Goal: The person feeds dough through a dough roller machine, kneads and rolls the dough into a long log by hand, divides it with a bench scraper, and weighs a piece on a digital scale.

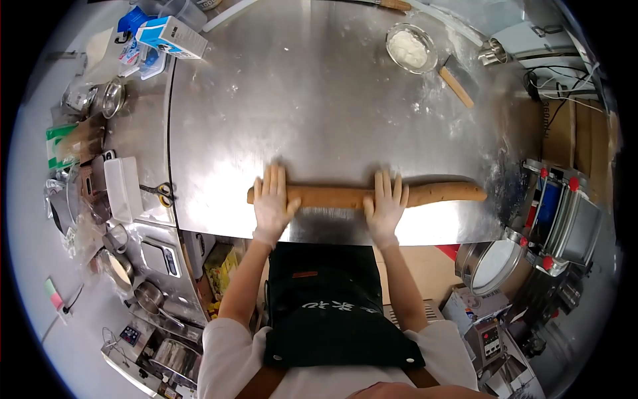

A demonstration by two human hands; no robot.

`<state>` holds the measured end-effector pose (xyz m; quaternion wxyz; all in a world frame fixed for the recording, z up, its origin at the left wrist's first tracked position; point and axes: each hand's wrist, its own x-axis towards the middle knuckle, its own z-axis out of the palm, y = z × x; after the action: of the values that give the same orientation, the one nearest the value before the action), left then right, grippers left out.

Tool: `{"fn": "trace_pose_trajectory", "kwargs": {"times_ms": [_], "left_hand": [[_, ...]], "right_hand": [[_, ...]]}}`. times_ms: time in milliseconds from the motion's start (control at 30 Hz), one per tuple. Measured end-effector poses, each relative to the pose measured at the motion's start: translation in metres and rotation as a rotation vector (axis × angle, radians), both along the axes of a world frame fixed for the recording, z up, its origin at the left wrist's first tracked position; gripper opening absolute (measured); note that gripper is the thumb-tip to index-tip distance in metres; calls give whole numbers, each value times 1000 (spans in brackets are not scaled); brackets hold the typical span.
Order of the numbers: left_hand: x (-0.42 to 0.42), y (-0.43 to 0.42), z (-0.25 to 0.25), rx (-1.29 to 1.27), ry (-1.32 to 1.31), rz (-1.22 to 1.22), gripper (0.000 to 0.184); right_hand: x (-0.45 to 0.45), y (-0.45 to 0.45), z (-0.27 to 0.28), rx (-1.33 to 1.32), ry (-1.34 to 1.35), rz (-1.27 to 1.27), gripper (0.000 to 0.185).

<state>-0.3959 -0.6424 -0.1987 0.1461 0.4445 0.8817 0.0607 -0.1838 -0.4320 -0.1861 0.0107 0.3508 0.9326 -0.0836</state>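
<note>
A long brown dough log (332, 197) lies crosswise near the front edge of the steel table (319, 113). My left hand (271, 203), in a thin translucent glove, rests flat over the log's left end with the fingers stretched forward. Gloved the same way, my right hand (387, 206) lies flat on the log right of its middle, fingers spread. The log's right part runs on past that hand, bending slightly, with a few dark specks in it. The undersides of both palms are hidden.
At the back right are a metal bowl of flour (410, 49) and a wood-handled scraper (458, 83). Scissors (159, 193), a white plastic container (123, 189) and a scale (161, 257) sit on the left. A blue-white carton (173, 36) stands back left. Machinery (565, 226) is at right.
</note>
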Motion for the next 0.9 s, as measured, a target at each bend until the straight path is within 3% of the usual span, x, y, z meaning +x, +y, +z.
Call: {"fn": "trace_pose_trajectory", "kwargs": {"times_ms": [100,200,300,367,500,567,600,733,833,900], "left_hand": [[5,-10,-2,68,-31,-12,88],[-35,33,-3,105,75,7,87],[-63,56,17,118,-21,38,84],[-69,49,23,31,-47,-30,92],[-65,5,5,158,139,-304,106],[-74,1,4,99,17,-395,102],[-77,7,9,150,52,-404,89],[-103,3,31,218,67,-492,63],[-126,-14,24,201,162,-500,63],[-135,-10,25,-60,125,-508,67]], "right_hand": [[25,-15,-12,-2,25,25,71],[-30,34,2,32,150,13,63],[-61,65,2,-34,220,9,64],[-66,61,4,-207,123,90,69],[-111,-9,9,-192,87,474,89],[-137,-38,-4,-187,-38,519,86],[-148,-47,-4,-202,-85,502,83],[-162,-44,9,-374,-73,450,52],[-176,-59,5,-291,89,457,44],[-186,-66,6,-322,-10,447,56]]}}
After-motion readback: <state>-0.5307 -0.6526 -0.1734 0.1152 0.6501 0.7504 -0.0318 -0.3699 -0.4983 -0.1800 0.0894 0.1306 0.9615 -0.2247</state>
